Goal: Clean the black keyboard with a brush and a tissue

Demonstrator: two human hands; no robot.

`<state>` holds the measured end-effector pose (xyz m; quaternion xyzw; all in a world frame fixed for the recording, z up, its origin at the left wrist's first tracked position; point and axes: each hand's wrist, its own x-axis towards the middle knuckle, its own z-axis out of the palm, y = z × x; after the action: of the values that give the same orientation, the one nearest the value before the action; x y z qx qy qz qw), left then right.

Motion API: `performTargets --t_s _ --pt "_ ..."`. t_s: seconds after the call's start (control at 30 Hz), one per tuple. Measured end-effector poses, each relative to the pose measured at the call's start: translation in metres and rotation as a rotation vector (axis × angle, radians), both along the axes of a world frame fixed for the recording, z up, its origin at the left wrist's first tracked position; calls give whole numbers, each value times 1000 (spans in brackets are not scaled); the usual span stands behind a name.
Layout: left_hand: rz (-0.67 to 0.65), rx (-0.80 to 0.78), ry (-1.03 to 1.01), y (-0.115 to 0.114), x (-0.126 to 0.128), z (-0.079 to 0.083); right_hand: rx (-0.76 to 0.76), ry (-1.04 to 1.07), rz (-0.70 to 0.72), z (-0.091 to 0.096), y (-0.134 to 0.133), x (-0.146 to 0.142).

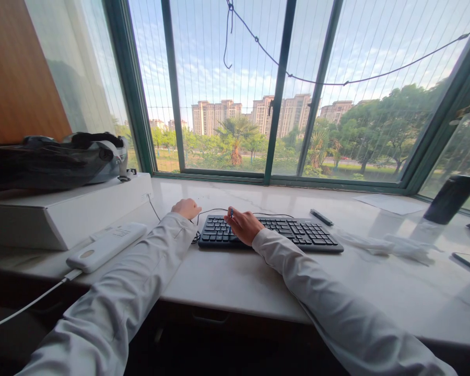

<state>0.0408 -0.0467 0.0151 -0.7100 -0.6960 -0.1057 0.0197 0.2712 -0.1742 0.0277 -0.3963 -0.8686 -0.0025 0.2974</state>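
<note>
A black keyboard (297, 235) lies flat on the pale marble-like counter. Over its left half is my right hand (243, 225), fingers closed around a thin blue stick-like tool (231, 213); its lower part shows dimly against the keys, and I cannot tell its exact kind. My left hand (187, 209) rests just beyond the keyboard's left end, curled into a fist by a dark cable (209, 210). Its fingers are turned away from view, so what they hold, if anything, is hidden.
To the left sit a white power strip (107, 246) and a white box (82, 209) with a black bag (58, 162) on top. On the right are a black pen-like object (321, 217), crumpled clear plastic (384, 244), a paper sheet (391, 204) and a dark upright object (451, 199). Windows stand behind.
</note>
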Motion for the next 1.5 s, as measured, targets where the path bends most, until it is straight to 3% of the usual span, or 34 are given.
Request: performTargets --t_s 0.6,0.83,1.0,1.17,1.33,1.5 --pt "1 -10 -4 2 -2 -1 -107 97 140 3 -10 -1" --pt "2 -8 -11 2 -1 -1 -241 265 182 3 -14 -1" --pt "11 -10 -13 2 0 0 -139 308 123 4 -15 -4" --pt "16 -9 -31 0 1 1 -9 221 9 0 -8 -7" --pt "14 -7 -32 1 1 1 -16 143 -33 -3 -3 -8" --pt "8 -14 -27 0 0 1 -69 112 19 -3 -4 -8"
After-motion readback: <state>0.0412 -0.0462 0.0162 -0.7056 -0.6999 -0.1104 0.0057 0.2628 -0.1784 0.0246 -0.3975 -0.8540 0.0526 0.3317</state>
